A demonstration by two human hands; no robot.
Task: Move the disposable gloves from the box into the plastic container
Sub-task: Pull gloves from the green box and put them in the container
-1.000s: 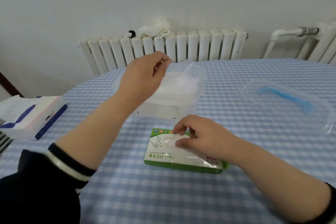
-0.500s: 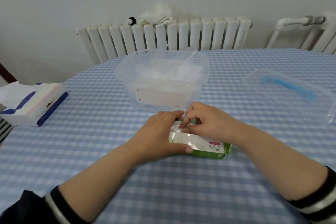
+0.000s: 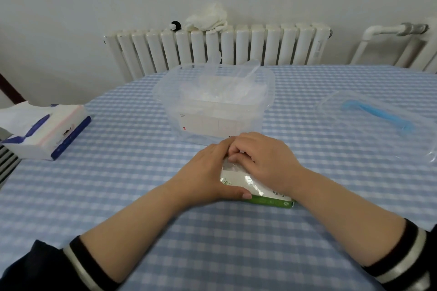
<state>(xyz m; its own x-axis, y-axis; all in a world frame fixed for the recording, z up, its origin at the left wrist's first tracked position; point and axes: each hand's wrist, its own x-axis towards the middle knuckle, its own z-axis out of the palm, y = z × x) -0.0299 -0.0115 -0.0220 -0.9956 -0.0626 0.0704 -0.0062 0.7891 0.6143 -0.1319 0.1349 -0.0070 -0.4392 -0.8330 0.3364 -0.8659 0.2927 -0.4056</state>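
While both hands rest on the flat green-and-white cardboard glove box (image 3: 257,192), clear gloves (image 3: 222,92) lie in the transparent plastic container (image 3: 212,123) beyond the fingers.
Left hand (image 3: 208,172) grips the box's left end, thumb along its near edge; right hand (image 3: 262,160) fingers (image 3: 236,155) curl, pinching thin film at the opening.

Two hands (image 3: 205,172); one glove box (image 3: 260,196); one container (image 3: 212,120); one lid (image 3: 378,123); one tissue pack (image 3: 45,134)

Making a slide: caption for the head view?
Both hands, left and right, on the green glove box before the clear plastic container.
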